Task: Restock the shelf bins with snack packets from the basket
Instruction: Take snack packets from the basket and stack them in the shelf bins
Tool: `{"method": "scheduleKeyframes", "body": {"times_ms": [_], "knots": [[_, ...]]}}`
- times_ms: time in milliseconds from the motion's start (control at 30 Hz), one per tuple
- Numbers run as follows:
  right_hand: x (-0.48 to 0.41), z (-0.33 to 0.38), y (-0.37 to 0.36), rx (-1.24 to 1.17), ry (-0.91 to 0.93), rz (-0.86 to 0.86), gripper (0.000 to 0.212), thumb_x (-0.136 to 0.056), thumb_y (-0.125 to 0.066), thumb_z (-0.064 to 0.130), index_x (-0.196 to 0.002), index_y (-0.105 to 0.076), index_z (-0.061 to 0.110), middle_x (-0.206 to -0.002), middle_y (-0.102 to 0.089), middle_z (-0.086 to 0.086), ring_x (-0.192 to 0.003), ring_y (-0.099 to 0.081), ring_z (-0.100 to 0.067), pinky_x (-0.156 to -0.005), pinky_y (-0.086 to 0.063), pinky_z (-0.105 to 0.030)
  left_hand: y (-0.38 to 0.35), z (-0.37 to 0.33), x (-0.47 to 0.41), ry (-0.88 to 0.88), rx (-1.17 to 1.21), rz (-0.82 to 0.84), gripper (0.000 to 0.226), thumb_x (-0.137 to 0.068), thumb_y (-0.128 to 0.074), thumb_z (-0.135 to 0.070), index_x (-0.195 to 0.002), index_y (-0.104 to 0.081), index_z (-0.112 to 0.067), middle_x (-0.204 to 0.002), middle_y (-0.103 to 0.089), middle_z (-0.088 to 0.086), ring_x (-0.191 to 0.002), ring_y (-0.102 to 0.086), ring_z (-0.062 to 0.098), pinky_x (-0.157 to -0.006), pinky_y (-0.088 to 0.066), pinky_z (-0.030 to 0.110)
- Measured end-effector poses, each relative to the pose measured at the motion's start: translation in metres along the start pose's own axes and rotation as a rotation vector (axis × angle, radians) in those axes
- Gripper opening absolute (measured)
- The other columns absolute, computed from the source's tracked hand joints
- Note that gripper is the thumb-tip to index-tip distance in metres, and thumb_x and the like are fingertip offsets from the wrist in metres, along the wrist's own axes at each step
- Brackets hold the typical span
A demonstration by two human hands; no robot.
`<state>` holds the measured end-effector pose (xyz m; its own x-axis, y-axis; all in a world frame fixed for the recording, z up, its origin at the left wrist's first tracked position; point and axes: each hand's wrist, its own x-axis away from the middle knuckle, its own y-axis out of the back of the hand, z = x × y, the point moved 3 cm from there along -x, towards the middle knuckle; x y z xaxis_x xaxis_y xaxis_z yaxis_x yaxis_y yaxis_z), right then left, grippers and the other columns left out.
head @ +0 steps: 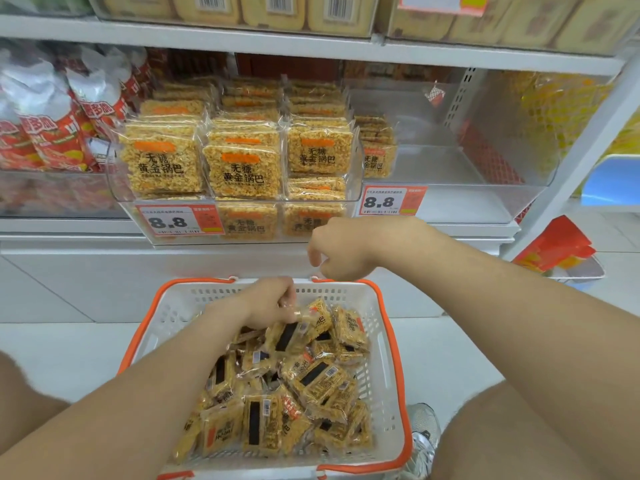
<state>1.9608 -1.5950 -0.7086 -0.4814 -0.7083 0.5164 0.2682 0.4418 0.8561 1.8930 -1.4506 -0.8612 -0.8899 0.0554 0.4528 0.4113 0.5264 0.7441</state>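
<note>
While the white basket (381,341) with orange trim sits on the floor between the person's knees, heaped with yellow snack packets (294,393), the left hand (268,303) reaches into its far end and pinches the clear edge of one packet (313,315) at the top of the heap. The right hand (341,252) hangs above the basket's far rim, fingers curled loosely downward and holding nothing as far as can be seen, though the fingertips are turned away. On the shelf just beyond, the middle clear bin (114,178) is packed with rows of the same yellow packets, with an 8.8 price tag (178,221) on its front. Beside it to the right, a second clear bin (502,178) holds only a short stack of packets (377,150) against its left wall.
</note>
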Motion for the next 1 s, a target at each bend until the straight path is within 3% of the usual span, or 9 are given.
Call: {"method": "scheduleKeyframes", "body": {"times_ms": [67,167,333,400,533,667,800,900,1000], "knots": [[0.010,-0.006,0.004,-0.005,-0.008,0.005,0.039,-0.101,-0.053,0.019,-0.139,-0.062,0.017,-0.134,-0.062,-0.006,-0.122,-0.059,-0.032,-0.093,-0.053,-0.041,0.019,-0.020,0.009,0.006,0.208,-0.059,0.026,-0.096,-0.075,-0.037,-0.114,-0.059,-0.027,-0.105,-0.069,0.002,-0.083,-0.067,0.015,-0.070,-0.052,0.032],[0.020,-0.016,0.006,-0.019,-0.019,-0.011,0.041,-0.101,-0.060,0.036,-0.135,-0.064,0.013,-0.131,-0.066,-0.003,-0.113,-0.064,-0.027,-0.096,-0.057,-0.044,0.037,-0.049,0.022,0.040,0.627,-0.059,0.022,-0.101,-0.069,-0.025,-0.121,-0.066,-0.017,-0.101,-0.076,0.016,-0.082,-0.079,0.028,-0.082,-0.065,0.042],[0.034,-0.022,0.007,-0.122,-0.090,0.016,0.093,-0.076,-0.051,0.090,-0.121,-0.070,0.011,-0.116,-0.074,-0.006,-0.102,-0.073,-0.029,-0.091,-0.060,-0.049,0.048,-0.081,0.037,0.128,1.082,0.033,0.033,-0.104,-0.052,-0.018,-0.130,-0.065,-0.002,-0.093,-0.074,0.018,-0.079,-0.076,0.034,-0.086,-0.064,0.052],[0.039,-0.022,0.006,-0.190,-0.080,0.073,0.078,-0.077,-0.065,0.081,-0.114,-0.070,0.013,-0.101,-0.075,-0.002,-0.083,-0.078,-0.023,-0.080,-0.065,-0.042,0.053,-0.092,0.044,0.144,1.154,0.081,0.028,-0.103,-0.050,-0.018,-0.121,-0.064,-0.002,-0.079,-0.074,0.014,-0.079,-0.076,0.034,-0.086,-0.065,0.050],[0.045,-0.029,0.006,-0.490,-0.039,0.154,0.031,-0.100,-0.068,0.032,-0.107,-0.061,0.003,-0.108,-0.073,-0.013,-0.079,-0.080,-0.028,-0.087,-0.063,-0.049,0.063,-0.094,0.049,0.176,1.040,-0.048,0.045,-0.105,-0.051,-0.050,-0.116,-0.060,-0.007,-0.064,-0.050,0.003,-0.058,-0.062,0.023,-0.078,-0.066,0.049],[0.046,-0.046,0.004,-0.713,-0.025,0.142,0.029,-0.104,-0.065,0.018,-0.129,-0.057,0.006,-0.114,-0.075,-0.010,-0.094,-0.079,-0.029,-0.089,-0.063,-0.046,0.073,-0.100,0.051,-0.003,0.783,-0.285,0.050,-0.105,-0.053,-0.054,-0.109,-0.070,-0.007,-0.059,-0.031,-0.004,-0.051,-0.035,0.015,-0.057,-0.053,0.033],[0.050,-0.055,0.004,-0.833,0.038,0.180,0.039,-0.097,-0.065,-0.004,-0.134,-0.056,0.007,-0.118,-0.075,-0.015,-0.103,-0.077,-0.028,-0.092,-0.063,-0.047,0.078,-0.105,0.050,-0.189,0.620,-0.487,0.063,-0.106,-0.059,-0.042,-0.072,-0.053,0.010,-0.052,-0.042,0.020,-0.046,-0.049,0.024,-0.064,-0.061,0.034],[0.051,-0.057,0.006,-0.881,0.053,0.169,0.050,-0.093,-0.068,-0.007,-0.138,-0.055,0.007,-0.119,-0.075,-0.015,-0.105,-0.076,-0.030,-0.093,-0.062,-0.048,0.081,-0.105,0.054,-0.219,0.575,-0.570,0.068,-0.105,-0.060,-0.047,-0.063,-0.049,0.006,-0.052,-0.046,0.025,-0.045,-0.054,0.031,-0.066,-0.059,0.030],[0.053,-0.054,0.010,-0.802,0.037,0.067,0.043,-0.094,-0.078,0.023,-0.133,-0.062,0.015,-0.110,-0.078,-0.001,-0.100,-0.077,-0.018,-0.094,-0.061,-0.042,0.084,-0.108,0.055,-0.250,0.554,-0.596,0.061,-0.103,-0.063,-0.049,-0.065,-0.065,-0.002,-0.045,-0.048,0.016,-0.045,-0.053,0.030,-0.066,-0.057,0.037]]}}
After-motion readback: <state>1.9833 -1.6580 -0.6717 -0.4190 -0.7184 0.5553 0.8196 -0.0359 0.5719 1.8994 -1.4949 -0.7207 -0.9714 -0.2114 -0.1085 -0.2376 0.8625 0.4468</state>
